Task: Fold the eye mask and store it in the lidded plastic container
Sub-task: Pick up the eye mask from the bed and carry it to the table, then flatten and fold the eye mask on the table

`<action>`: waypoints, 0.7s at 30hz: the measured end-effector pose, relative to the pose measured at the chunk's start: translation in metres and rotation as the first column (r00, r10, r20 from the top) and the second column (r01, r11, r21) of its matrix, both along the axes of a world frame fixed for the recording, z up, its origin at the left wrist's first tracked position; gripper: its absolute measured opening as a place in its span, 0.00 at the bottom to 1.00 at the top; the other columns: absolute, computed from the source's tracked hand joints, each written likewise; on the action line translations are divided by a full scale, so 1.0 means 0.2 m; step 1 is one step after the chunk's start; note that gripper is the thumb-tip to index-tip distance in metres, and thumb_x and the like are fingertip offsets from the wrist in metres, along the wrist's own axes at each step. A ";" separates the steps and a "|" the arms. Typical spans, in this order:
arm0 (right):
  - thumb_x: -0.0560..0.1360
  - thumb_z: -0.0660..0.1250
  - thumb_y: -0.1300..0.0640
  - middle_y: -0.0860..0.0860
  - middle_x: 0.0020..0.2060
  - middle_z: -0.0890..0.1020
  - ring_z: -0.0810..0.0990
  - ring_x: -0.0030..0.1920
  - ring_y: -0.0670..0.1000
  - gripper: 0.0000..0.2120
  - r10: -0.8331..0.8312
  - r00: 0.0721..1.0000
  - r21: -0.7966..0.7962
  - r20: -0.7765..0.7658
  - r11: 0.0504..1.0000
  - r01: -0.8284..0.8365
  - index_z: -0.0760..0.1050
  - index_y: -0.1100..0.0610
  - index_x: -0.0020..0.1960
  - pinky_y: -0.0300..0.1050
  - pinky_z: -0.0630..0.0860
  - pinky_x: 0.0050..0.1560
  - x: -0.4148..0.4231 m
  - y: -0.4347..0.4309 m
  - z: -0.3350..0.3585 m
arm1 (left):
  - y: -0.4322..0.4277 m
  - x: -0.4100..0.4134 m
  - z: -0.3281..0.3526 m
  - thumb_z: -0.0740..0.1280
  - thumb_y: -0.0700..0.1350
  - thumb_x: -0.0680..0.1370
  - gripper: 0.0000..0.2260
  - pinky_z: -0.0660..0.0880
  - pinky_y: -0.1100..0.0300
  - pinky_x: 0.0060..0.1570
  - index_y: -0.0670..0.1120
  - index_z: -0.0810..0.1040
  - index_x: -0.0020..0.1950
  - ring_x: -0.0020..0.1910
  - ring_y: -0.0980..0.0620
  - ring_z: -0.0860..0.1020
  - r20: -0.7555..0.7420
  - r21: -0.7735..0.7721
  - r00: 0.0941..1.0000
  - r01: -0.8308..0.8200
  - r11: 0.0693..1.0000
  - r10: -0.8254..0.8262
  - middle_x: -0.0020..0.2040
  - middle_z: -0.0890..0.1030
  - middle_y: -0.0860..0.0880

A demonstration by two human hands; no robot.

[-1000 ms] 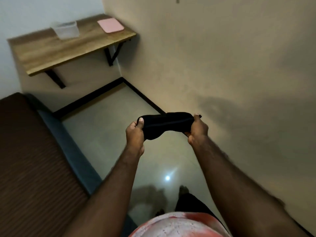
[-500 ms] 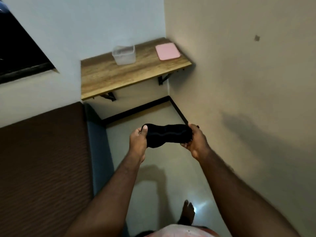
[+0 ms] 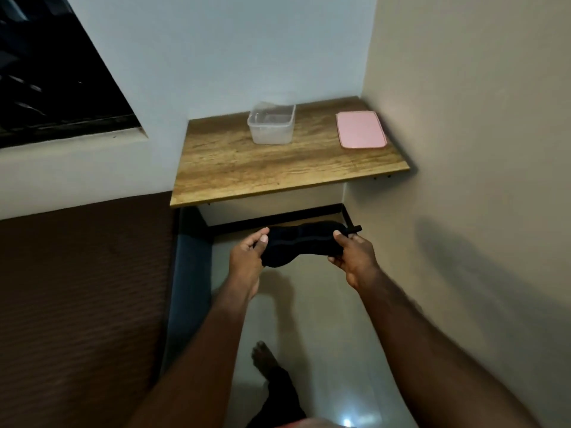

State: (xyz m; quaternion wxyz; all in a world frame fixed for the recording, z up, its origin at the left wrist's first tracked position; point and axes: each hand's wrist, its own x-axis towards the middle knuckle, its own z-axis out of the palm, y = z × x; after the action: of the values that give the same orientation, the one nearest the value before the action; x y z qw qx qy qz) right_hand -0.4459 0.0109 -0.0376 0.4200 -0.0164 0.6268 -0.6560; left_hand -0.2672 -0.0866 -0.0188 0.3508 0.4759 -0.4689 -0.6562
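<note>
Eye mask [image 3: 304,246] stretched between left hand [image 3: 247,257] and right hand [image 3: 355,257], each pinching one end, below the table [image 3: 247,171].

Left hand [image 3: 245,261] hides one eye mask [image 3: 302,246] end.

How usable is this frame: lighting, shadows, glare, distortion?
Head view: dim, warm light; the eye mask, held by left hand and right hand, shows little detail; an arm shadow falls on the right wall; glare spots the floor; wide-angle distortion tilts the shelf; container and lid are legible.
</note>
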 end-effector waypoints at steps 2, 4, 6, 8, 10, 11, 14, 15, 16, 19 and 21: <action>0.78 0.68 0.58 0.59 0.54 0.82 0.83 0.51 0.57 0.14 0.002 1.000 0.006 -0.024 1.000 -0.002 0.75 0.62 0.61 0.44 0.79 0.35 -0.06 -0.16 -0.01 | -0.16 -0.04 -0.03 0.65 0.36 0.79 0.12 0.76 0.49 0.59 0.46 0.80 0.59 0.53 0.49 0.81 0.025 -0.027 1.000 0.007 1.000 -0.007 0.57 0.82 0.44; 0.77 0.69 0.57 0.58 0.54 0.82 0.83 0.53 0.57 0.18 -0.003 0.999 0.010 -0.041 1.000 0.004 0.74 0.63 0.64 0.43 0.79 0.34 -0.12 -0.35 0.00 | -0.33 -0.08 -0.04 0.65 0.35 0.79 0.12 0.78 0.51 0.57 0.48 0.81 0.58 0.54 0.49 0.81 0.037 -0.062 0.999 0.004 0.998 -0.002 0.56 0.82 0.44; 0.78 0.69 0.56 0.57 0.54 0.83 0.83 0.53 0.56 0.17 0.001 0.997 0.038 -0.076 0.999 0.002 0.75 0.62 0.64 0.43 0.79 0.35 -0.16 -0.53 0.01 | -0.50 -0.11 -0.04 0.65 0.35 0.79 0.12 0.79 0.59 0.52 0.45 0.80 0.60 0.51 0.54 0.81 0.070 -0.094 0.997 -0.019 0.995 0.026 0.54 0.82 0.46; 0.79 0.67 0.55 0.57 0.54 0.82 0.83 0.53 0.55 0.16 0.016 0.993 0.058 -0.121 0.998 -0.009 0.75 0.61 0.64 0.43 0.79 0.35 -0.18 -0.71 0.03 | -0.66 -0.13 -0.02 0.66 0.34 0.78 0.13 0.76 0.64 0.51 0.42 0.79 0.61 0.50 0.56 0.80 0.107 -0.138 0.993 -0.044 0.990 0.059 0.54 0.81 0.47; 0.80 0.65 0.54 0.55 0.53 0.83 0.82 0.51 0.53 0.13 0.025 0.986 0.073 -0.167 0.997 -0.013 0.76 0.60 0.61 0.42 0.79 0.34 -0.21 -0.90 0.04 | -0.85 -0.17 -0.02 0.67 0.34 0.78 0.13 0.74 0.62 0.55 0.41 0.79 0.61 0.53 0.54 0.79 0.149 -0.170 0.986 -0.049 0.984 0.075 0.55 0.81 0.48; 0.81 0.64 0.54 0.54 0.52 0.83 0.82 0.51 0.52 0.11 0.030 0.983 0.075 -0.180 0.997 -0.017 0.77 0.59 0.58 0.42 0.78 0.34 -0.22 -0.99 0.05 | -0.94 -0.19 -0.02 0.67 0.34 0.77 0.13 0.74 0.61 0.56 0.40 0.79 0.61 0.54 0.53 0.79 0.164 -0.177 0.983 -0.049 0.983 0.079 0.54 0.81 0.48; 0.80 0.64 0.53 0.52 0.48 0.83 0.82 0.49 0.51 0.09 0.063 0.973 0.113 -0.221 0.993 -0.038 0.79 0.57 0.52 0.44 0.78 0.35 -0.26 -1.18 0.05 | -1.16 -0.25 -0.05 0.67 0.33 0.77 0.12 0.77 0.55 0.58 0.38 0.80 0.59 0.55 0.49 0.80 0.206 -0.197 0.972 -0.068 0.978 0.109 0.53 0.81 0.46; 0.80 0.65 0.53 0.53 0.47 0.83 0.82 0.48 0.51 0.09 0.075 0.967 0.127 -0.244 0.991 -0.045 0.79 0.57 0.50 0.44 0.79 0.35 -0.28 -1.24 0.05 | -1.23 -0.28 -0.06 0.67 0.33 0.76 0.11 0.77 0.52 0.58 0.39 0.80 0.58 0.54 0.48 0.81 0.223 -0.212 0.968 -0.071 0.975 0.119 0.53 0.82 0.45; 0.80 0.66 0.53 0.53 0.46 0.84 0.83 0.47 0.52 0.09 0.093 0.959 0.138 -0.267 0.989 -0.057 0.79 0.57 0.49 0.46 0.79 0.36 -0.30 -1.29 0.04 | -1.28 -0.29 -0.08 0.68 0.34 0.76 0.11 0.78 0.51 0.58 0.40 0.81 0.58 0.54 0.48 0.81 0.245 -0.223 0.962 -0.067 0.973 0.122 0.53 0.83 0.44; 0.79 0.67 0.53 0.55 0.44 0.85 0.84 0.44 0.52 0.09 0.131 0.940 0.176 -0.316 0.981 -0.078 0.80 0.57 0.44 0.47 0.81 0.39 -0.38 -1.43 0.01 | -1.41 -0.36 -0.12 0.68 0.35 0.76 0.11 0.78 0.53 0.56 0.42 0.82 0.57 0.53 0.50 0.80 0.316 -0.255 0.939 -0.056 0.965 0.138 0.54 0.83 0.44; 0.78 0.68 0.52 0.54 0.42 0.85 0.84 0.41 0.52 0.09 0.189 0.919 0.219 -0.346 0.969 -0.116 0.80 0.56 0.43 0.45 0.79 0.36 -0.42 -1.51 -0.01 | -1.47 -0.39 -0.15 0.68 0.36 0.77 0.10 0.76 0.57 0.55 0.43 0.81 0.57 0.53 0.51 0.79 0.359 -0.258 0.923 -0.043 0.965 0.138 0.55 0.82 0.45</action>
State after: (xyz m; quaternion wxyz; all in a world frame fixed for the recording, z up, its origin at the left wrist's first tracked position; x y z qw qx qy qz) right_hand -0.5290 -0.2903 -0.0400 0.3461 -0.1457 0.7516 -0.5423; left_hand -0.3460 -0.3808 -0.0484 0.3412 0.5664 -0.5819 -0.4734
